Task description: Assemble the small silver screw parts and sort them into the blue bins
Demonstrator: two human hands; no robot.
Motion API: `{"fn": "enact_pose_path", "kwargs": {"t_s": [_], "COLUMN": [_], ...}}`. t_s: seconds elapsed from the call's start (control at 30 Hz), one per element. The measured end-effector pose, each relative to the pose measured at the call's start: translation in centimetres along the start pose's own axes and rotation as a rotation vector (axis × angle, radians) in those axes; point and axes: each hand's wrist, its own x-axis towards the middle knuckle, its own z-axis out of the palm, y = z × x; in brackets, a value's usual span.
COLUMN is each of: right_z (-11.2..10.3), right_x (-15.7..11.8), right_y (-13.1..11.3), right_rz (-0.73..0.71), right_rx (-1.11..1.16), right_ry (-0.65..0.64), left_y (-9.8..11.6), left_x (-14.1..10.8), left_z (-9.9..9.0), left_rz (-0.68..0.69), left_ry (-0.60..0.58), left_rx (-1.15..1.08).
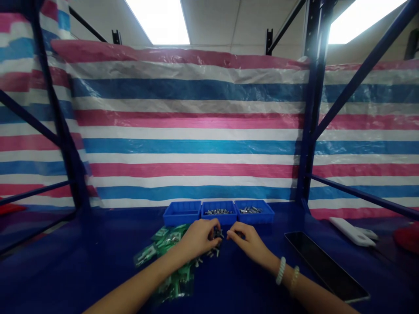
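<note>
My left hand [203,236] curls over a small pile of metal parts [215,249] in the middle of the blue table, fingers bent together; what they hold is too small to make out. Close by on the right, my right hand [246,237] has its thumb and forefinger pinched, with something dark and unclear under the fingers. Green-printed clear bags [173,244] lie beside and beneath my left forearm. Behind the hands stand three blue bins: the left bin [182,213] shows no parts, while the middle bin [218,216] and the right bin [254,216] hold small metal pieces.
A dark phone-like slab [324,264] lies right of my right forearm. Farther right are a white device [352,231] and a red object [407,237]. Blue metal posts [309,131] and a striped plastic sheet [196,131] border the table [108,244].
</note>
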Motion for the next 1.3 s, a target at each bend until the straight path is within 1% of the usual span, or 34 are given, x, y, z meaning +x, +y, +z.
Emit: {"fn": "enact_pose_path", "kwargs": {"t_s": [0.13,0.23,0.33,0.37,0.43,0.5,0.57,0.63,0.7,0.8,0.87,0.97,1.07,1.13,1.2,1.3], "right_z": [0.2,0.2,0.3,0.2,0.2,0.1,-0.1,-0.1,-0.1,0.1,0.1,-0.2,-1.0,-1.5,-1.7,-1.5], "right_x": [0.0,0.1,0.2,0.2,0.0,-0.2,-0.6,-0.9,-1.1,-1.1,-1.1,-0.9,-0.8,-0.7,-0.7,-0.8], "right_y": [0.5,0.7,0.7,0.6,0.2,-0.5,-1.3,-1.9,-2.2,-2.2,-2.2,-2.3,-2.5,-2.7,-2.8,-3.0], "right_rz": [-0.004,0.004,0.023,0.025,0.006,-0.055,-0.146,-0.230,-0.280,-0.314,-0.331,-0.364,-0.411,-0.445,-0.452,-0.362], "right_rx": [-0.002,-0.021,-0.041,-0.046,-0.054,-0.057,-0.059,-0.068,-0.085,-0.114,-0.133,-0.171,-0.270,-0.331,-0.330,-0.233], "right_ry": [-0.002,0.008,0.011,0.014,0.023,0.030,0.016,-0.014,-0.022,0.012,0.036,0.037,0.025,0.025,0.034,0.052], "left_y": [1.3,1.3,1.0,1.0,1.0,1.1,1.3,1.5,1.8,2.2,2.4,2.4,2.5,2.8,3.1,3.6], "left_x": [-1.2,-1.4,-1.4,-1.4,-1.3,-1.2,-1.1,-1.2,-1.4,-1.8,-1.9,-1.9,-1.9,-1.9,-2.1,-2.2], "left_z": [0.4,1.1,1.3,1.2,0.8,0.5,0.4,0.6,1.0,1.5,1.7,2.0,2.1,2.1,2.1,2.2], "left_rz": [0.076,0.127,0.155,0.148,0.089,-0.031,-0.184,-0.315,-0.406,-0.487,-0.519,-0.563,-0.583,-0.562,-0.521,-0.432], "left_ry": [-0.106,-0.158,-0.159,-0.147,-0.109,-0.063,-0.025,0.016,0.057,0.091,0.114,0.147,0.117,0.110,0.136,0.176], "left_rx": [0.077,0.150,0.148,0.101,-0.082,-0.343,-0.607,-0.796,-0.900,-0.991,-1.024,-1.053,-1.103,-1.129,-1.166,-1.209]}}
